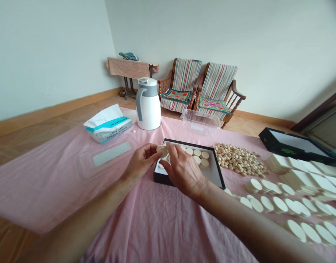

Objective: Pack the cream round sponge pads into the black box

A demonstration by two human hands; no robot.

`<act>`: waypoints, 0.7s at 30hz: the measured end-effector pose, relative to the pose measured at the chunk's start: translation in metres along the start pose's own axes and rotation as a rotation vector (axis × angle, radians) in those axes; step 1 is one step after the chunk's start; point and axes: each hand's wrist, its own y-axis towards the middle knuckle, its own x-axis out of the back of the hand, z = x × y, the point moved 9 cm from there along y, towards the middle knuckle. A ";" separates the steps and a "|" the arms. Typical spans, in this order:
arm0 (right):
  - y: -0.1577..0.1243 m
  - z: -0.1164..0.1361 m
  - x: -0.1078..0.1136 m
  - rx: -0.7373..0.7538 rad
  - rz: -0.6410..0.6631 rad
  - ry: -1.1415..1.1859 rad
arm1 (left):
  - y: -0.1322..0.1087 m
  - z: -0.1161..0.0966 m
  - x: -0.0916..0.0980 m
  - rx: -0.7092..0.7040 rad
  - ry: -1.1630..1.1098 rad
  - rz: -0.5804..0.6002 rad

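My left hand [140,160] is closed on a few round pale wooden discs [162,150], pinched between thumb and fingers over the left end of a shallow black box [168,179]. From the other side my right hand [185,170] reaches across the box, its thumb and fingertips curled around the same discs. Part of that grip is hidden behind its fingers. Inside the white-lined box, more discs [197,153] stand in short rows toward the far side.
Right of the box lies a heap of small wooden pieces [237,159]. Farther right are rows of discs [280,204], stacked square pieces [307,179] and a black box lid [293,146]. A white jug [153,109], tissue pack [109,124] and clear plastic lids [200,122] stand beyond.
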 end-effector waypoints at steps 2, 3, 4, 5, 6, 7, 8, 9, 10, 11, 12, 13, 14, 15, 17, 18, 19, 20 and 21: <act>0.000 -0.001 -0.003 -0.043 0.005 -0.057 | -0.001 -0.001 -0.002 -0.008 -0.007 0.014; 0.000 -0.001 -0.004 -0.062 0.011 -0.082 | -0.002 -0.001 -0.002 -0.014 -0.009 0.019; -0.001 -0.002 -0.005 -0.077 0.016 -0.104 | -0.003 -0.001 -0.003 -0.023 -0.006 0.019; -0.001 -0.002 -0.006 -0.088 0.020 -0.119 | -0.004 -0.002 -0.002 -0.034 0.000 0.014; -0.001 -0.002 -0.008 -0.092 0.021 -0.128 | -0.005 -0.002 -0.002 -0.044 0.009 0.007; -0.001 -0.002 -0.009 -0.087 0.021 -0.127 | -0.006 -0.002 -0.002 -0.053 0.016 0.003; -0.001 -0.001 -0.009 -0.073 0.014 -0.121 | -0.007 -0.002 -0.002 -0.060 0.020 0.001; -0.001 0.000 -0.010 -0.050 0.005 -0.111 | -0.007 -0.002 -0.003 -0.063 0.019 0.002; -0.001 0.002 -0.010 -0.026 -0.005 -0.099 | -0.007 -0.002 -0.003 -0.062 0.018 0.007; -0.001 0.003 -0.011 -0.004 -0.015 -0.086 | -0.007 -0.001 -0.004 -0.060 0.014 0.012; -0.001 0.003 -0.011 0.011 -0.022 -0.074 | -0.007 -0.001 -0.004 -0.057 0.011 0.016; -0.001 0.002 -0.012 0.017 -0.027 -0.064 | -0.007 -0.001 -0.004 -0.055 0.009 0.018; -0.001 0.002 -0.012 0.020 -0.030 -0.055 | -0.007 -0.001 -0.005 -0.053 0.009 0.021; -0.001 0.002 -0.013 0.025 -0.031 -0.046 | -0.007 -0.001 -0.005 -0.054 0.010 0.024; 0.000 0.002 -0.012 0.041 -0.039 -0.026 | -0.006 -0.002 -0.004 -0.063 0.018 0.028; 0.000 0.004 -0.011 0.054 -0.046 -0.016 | -0.006 -0.002 -0.005 -0.069 0.029 0.030; 0.000 0.005 -0.010 0.069 -0.051 -0.011 | -0.006 -0.003 -0.005 -0.076 0.046 0.031; 0.001 0.007 -0.009 0.083 -0.053 -0.015 | -0.007 -0.004 -0.005 -0.081 0.065 0.030; 0.001 0.009 -0.007 0.095 -0.051 -0.028 | -0.007 -0.004 -0.005 -0.084 0.087 0.027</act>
